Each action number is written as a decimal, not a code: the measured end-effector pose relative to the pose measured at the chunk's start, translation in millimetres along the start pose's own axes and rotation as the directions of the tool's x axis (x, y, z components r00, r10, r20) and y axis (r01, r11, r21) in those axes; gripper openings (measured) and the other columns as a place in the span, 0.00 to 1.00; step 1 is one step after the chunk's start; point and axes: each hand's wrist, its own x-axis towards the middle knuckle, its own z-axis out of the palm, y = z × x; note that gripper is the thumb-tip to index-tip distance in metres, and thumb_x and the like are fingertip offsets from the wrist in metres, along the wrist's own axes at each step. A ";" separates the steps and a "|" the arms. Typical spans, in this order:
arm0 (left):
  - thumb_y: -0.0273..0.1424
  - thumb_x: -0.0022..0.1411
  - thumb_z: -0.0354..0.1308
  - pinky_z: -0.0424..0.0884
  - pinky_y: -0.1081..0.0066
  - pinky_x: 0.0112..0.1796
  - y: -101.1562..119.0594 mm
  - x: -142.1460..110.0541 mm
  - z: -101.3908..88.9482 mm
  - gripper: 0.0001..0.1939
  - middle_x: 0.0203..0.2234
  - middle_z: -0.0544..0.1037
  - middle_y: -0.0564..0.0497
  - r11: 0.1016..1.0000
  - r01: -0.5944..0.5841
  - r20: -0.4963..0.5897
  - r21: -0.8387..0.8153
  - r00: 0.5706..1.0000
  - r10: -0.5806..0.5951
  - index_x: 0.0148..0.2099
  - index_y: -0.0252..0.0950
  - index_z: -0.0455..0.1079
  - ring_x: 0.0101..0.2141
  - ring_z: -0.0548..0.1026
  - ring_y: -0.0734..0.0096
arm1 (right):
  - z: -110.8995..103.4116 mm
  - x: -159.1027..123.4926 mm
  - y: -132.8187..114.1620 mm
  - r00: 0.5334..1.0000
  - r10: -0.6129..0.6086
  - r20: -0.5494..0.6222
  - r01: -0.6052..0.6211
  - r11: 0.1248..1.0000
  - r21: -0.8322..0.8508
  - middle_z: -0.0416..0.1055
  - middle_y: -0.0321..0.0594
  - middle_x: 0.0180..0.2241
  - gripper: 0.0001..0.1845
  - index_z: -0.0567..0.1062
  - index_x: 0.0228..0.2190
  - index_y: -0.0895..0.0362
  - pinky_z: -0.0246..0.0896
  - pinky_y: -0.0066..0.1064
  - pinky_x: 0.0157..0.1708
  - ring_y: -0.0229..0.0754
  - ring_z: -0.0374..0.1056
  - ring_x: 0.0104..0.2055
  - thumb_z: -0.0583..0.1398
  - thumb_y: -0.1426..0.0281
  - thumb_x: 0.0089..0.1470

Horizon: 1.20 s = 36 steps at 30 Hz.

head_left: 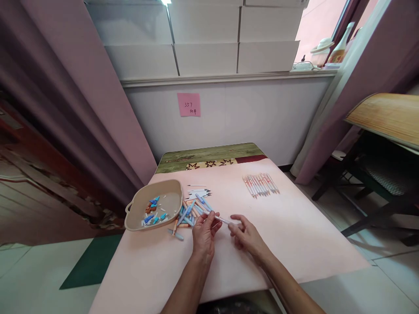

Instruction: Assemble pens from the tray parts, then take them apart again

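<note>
My left hand (204, 231) pinches a slim, pale, translucent pen barrel (224, 220) between thumb and fingertips. The barrel slants down to the right, where the bent fingers of my right hand (246, 235) close on its other end; the index finger is raised a little. Just beyond my left hand lies a loose heap of blue and orange pen parts (188, 213). Behind that heap are several white pen refills (198, 193) with dark tips. To the right, a row of assembled-looking pens (261, 186) lies side by side.
At the left of the pink-covered table (294, 235) stands a beige basin (131, 223) with small blue, brown and white parts inside. A pink paper note (189, 104) is on the wall ahead. A wooden-topped table (386, 117) and a dark chair stand to the right.
</note>
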 end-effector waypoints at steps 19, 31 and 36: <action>0.35 0.48 0.67 0.55 0.82 0.18 9.3 2.8 -13.0 0.17 0.16 0.62 0.64 0.990 -0.118 0.084 0.073 0.990 0.112 0.38 0.34 0.67 0.15 0.58 0.86 | -3.6 11.6 4.3 0.992 -0.011 -0.126 0.016 0.999 0.045 0.70 0.36 0.26 0.21 0.70 0.29 0.57 0.52 0.25 0.20 0.33 0.60 0.21 0.62 0.51 0.47; 0.43 0.48 0.64 0.48 0.78 0.17 21.3 24.6 -20.2 0.19 0.14 0.63 0.60 0.838 -0.241 0.057 0.490 0.968 0.245 0.23 0.35 0.63 0.14 0.54 0.83 | -40.9 13.1 -8.2 0.924 -0.218 -0.313 -0.029 0.778 -0.628 0.73 0.37 0.29 0.15 0.77 0.25 0.51 0.55 0.31 0.28 0.42 0.66 0.30 0.58 0.56 0.51; 0.40 0.49 0.64 0.61 0.75 0.24 11.0 21.8 -11.0 0.12 0.18 0.69 0.56 0.664 -0.324 0.235 0.674 0.946 0.222 0.30 0.35 0.71 0.21 0.66 0.73 | -21.8 26.6 -3.9 0.935 -0.248 -0.251 0.000 0.711 -0.704 0.74 0.38 0.30 0.13 0.79 0.29 0.50 0.54 0.31 0.30 0.43 0.68 0.33 0.58 0.57 0.52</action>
